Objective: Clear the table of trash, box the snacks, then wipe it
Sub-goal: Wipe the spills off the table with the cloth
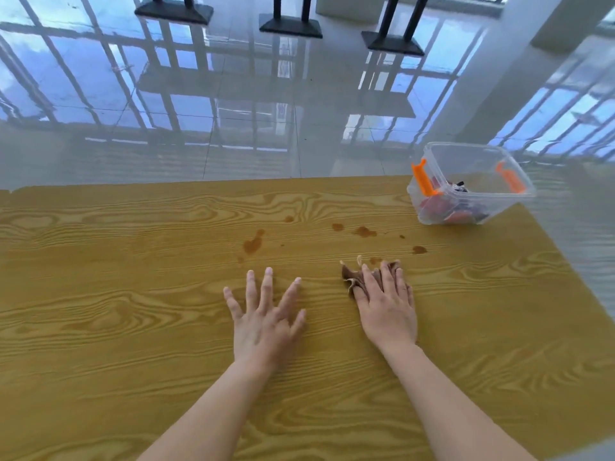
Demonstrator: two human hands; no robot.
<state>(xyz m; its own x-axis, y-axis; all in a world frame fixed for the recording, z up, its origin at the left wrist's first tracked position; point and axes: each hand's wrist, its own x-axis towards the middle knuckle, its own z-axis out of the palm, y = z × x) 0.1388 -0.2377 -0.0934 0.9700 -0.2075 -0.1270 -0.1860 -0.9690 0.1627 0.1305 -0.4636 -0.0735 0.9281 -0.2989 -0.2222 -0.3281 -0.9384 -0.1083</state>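
My right hand (387,304) lies flat on a small brown cloth (351,276) and presses it onto the wooden table (133,294); most of the cloth is hidden under the fingers. My left hand (264,314) rests flat on the table beside it, fingers spread, holding nothing. Several brown liquid stains mark the wood just beyond the hands: a large one (253,244) and smaller ones (364,231) toward the right. A clear plastic box (472,154) with orange latches stands at the table's far right corner with snack packets inside.
The table's far edge runs just behind the stains, and its right edge slants down past the box. Beyond lies a glossy tiled floor (233,111) with black table bases (291,26) far off.
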